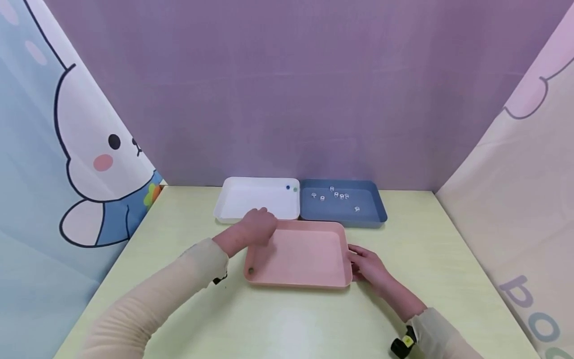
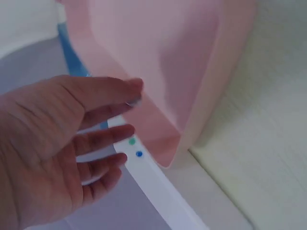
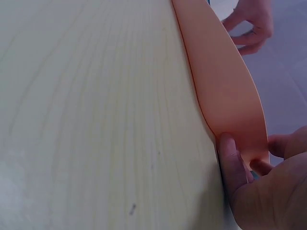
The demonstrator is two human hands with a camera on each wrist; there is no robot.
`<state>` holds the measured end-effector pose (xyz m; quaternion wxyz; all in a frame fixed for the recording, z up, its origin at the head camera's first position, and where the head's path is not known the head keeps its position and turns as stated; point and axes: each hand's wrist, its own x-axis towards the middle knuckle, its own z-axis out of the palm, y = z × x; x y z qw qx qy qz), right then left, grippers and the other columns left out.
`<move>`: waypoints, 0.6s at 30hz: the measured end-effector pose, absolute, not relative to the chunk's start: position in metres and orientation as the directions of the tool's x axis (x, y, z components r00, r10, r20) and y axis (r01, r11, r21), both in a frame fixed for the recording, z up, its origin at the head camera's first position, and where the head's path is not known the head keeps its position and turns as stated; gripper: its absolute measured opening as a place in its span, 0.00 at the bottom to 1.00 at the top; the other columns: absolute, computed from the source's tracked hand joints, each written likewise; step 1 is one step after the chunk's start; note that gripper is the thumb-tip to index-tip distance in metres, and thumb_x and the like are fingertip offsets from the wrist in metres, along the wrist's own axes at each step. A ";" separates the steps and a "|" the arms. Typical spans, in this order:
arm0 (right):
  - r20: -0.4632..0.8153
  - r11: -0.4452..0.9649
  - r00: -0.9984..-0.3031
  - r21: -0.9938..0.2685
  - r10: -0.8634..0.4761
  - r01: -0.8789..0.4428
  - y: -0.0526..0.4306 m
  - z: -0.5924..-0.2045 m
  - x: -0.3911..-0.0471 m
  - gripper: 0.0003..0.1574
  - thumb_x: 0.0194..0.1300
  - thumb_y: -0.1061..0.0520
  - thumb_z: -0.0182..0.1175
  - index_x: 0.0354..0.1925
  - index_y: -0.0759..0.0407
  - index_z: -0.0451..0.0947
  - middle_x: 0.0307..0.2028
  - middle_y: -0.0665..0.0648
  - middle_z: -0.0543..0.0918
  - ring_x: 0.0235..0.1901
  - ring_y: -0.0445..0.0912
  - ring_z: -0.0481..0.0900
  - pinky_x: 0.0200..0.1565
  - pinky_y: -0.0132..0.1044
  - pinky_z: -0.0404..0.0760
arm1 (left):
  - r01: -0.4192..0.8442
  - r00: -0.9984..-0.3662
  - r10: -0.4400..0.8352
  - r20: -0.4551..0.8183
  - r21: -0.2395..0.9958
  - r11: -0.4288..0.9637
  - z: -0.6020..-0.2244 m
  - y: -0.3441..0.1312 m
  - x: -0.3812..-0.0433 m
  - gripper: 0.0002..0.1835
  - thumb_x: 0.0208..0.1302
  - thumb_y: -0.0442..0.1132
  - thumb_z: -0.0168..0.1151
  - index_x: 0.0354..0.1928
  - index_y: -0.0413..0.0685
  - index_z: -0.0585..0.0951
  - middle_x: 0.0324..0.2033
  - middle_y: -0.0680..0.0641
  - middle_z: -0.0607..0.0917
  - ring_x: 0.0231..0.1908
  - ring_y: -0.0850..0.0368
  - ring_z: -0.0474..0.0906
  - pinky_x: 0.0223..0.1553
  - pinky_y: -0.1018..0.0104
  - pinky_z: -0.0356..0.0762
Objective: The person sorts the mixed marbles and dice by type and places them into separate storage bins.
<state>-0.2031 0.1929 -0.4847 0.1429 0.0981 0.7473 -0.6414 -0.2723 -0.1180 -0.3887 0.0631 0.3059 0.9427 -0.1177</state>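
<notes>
A pink tray (image 1: pixel 300 254) lies nearest on the table, with one dark marble (image 1: pixel 251 270) in its near left corner. My left hand (image 1: pixel 260 226) is raised over that tray's far left corner, close to the white tray (image 1: pixel 228 199). In the left wrist view, its thumb and forefinger pinch a small shiny glass marble (image 2: pixel 133 101), mostly hidden by the fingertips; the other fingers are loosely bent. At the tray's right side, my right hand (image 1: pixel 367 267) grips the wall near a corner, thumb (image 3: pixel 231 160) on the outside and fingers at the rim.
Behind the pink tray, the white tray holds a blue marble (image 1: pixel 288 187) and a green marble (image 1: pixel 295 189). Right beside it, a dark blue tray (image 1: pixel 309 212) carries several clear-white dice (image 1: pixel 342 196). A purple cloth (image 1: pixel 296 99) backs the table; printed cloths hang at both sides.
</notes>
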 end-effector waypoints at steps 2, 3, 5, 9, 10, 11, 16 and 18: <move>-0.339 0.158 -0.940 -0.931 -0.034 0.330 0.193 -0.485 -0.204 0.30 0.73 0.54 0.53 0.68 0.62 0.65 0.43 0.63 0.81 0.34 0.49 0.80 0.33 0.40 0.83 | 0.592 -0.802 0.574 -0.166 -0.095 0.800 -0.387 -0.121 -0.279 0.06 0.54 0.39 0.68 0.23 0.55 0.82 0.24 0.57 0.78 0.32 0.56 0.70 0.33 0.60 0.74; -0.339 0.157 -0.940 -0.931 -0.032 0.330 0.193 -0.485 -0.205 0.30 0.73 0.54 0.53 0.68 0.62 0.65 0.42 0.63 0.81 0.34 0.49 0.80 0.33 0.40 0.83 | 0.598 -0.797 0.585 -0.148 -0.060 0.799 -0.386 -0.122 -0.283 0.04 0.54 0.40 0.68 0.23 0.56 0.83 0.24 0.58 0.78 0.33 0.57 0.71 0.33 0.61 0.75; -0.338 0.152 -0.941 -0.932 -0.031 0.329 0.194 -0.484 -0.205 0.30 0.73 0.54 0.53 0.68 0.62 0.65 0.42 0.62 0.82 0.34 0.49 0.80 0.33 0.40 0.83 | 0.606 -0.790 0.604 -0.107 0.016 0.795 -0.387 -0.125 -0.291 0.03 0.52 0.40 0.68 0.25 0.58 0.85 0.24 0.61 0.79 0.33 0.59 0.72 0.32 0.63 0.76; -0.324 0.149 -0.945 -0.938 -0.052 0.314 0.192 -0.474 -0.201 0.30 0.74 0.55 0.52 0.69 0.66 0.64 0.42 0.64 0.82 0.34 0.50 0.80 0.34 0.42 0.83 | 0.601 -0.793 0.608 -0.036 0.115 0.791 -0.391 -0.126 -0.304 0.03 0.52 0.42 0.67 0.28 0.61 0.87 0.31 0.61 0.82 0.37 0.60 0.74 0.37 0.65 0.77; -0.321 0.148 -0.946 -0.939 -0.054 0.310 0.192 -0.474 -0.200 0.30 0.74 0.55 0.52 0.69 0.66 0.63 0.42 0.65 0.82 0.34 0.50 0.80 0.34 0.42 0.83 | 0.590 -0.800 0.600 -0.021 0.152 0.793 -0.393 -0.126 -0.306 0.03 0.53 0.42 0.66 0.29 0.60 0.87 0.32 0.60 0.82 0.38 0.60 0.74 0.38 0.64 0.77; -0.320 0.147 -0.946 -0.939 -0.052 0.310 0.192 -0.474 -0.200 0.30 0.74 0.55 0.52 0.69 0.66 0.63 0.42 0.65 0.82 0.34 0.50 0.80 0.34 0.42 0.83 | 0.575 -0.810 0.587 -0.010 0.185 0.797 -0.396 -0.126 -0.309 0.03 0.54 0.43 0.66 0.30 0.61 0.87 0.34 0.60 0.82 0.40 0.60 0.74 0.41 0.64 0.77; -0.323 0.151 -0.946 -0.937 -0.034 0.314 0.192 -0.483 -0.200 0.29 0.74 0.54 0.52 0.68 0.64 0.65 0.41 0.62 0.82 0.34 0.49 0.80 0.33 0.40 0.83 | 0.486 -0.851 0.523 0.044 0.443 0.753 -0.419 -0.129 -0.320 0.02 0.58 0.44 0.69 0.33 0.58 0.87 0.38 0.57 0.82 0.47 0.53 0.77 0.50 0.61 0.75; -0.324 0.155 -0.945 -0.936 -0.032 0.316 0.192 -0.484 -0.200 0.29 0.73 0.55 0.52 0.68 0.63 0.65 0.41 0.62 0.82 0.34 0.49 0.80 0.33 0.40 0.83 | 0.446 -0.867 0.494 0.062 0.539 0.715 -0.427 -0.130 -0.324 0.03 0.58 0.44 0.71 0.34 0.57 0.87 0.39 0.56 0.81 0.49 0.50 0.77 0.52 0.60 0.74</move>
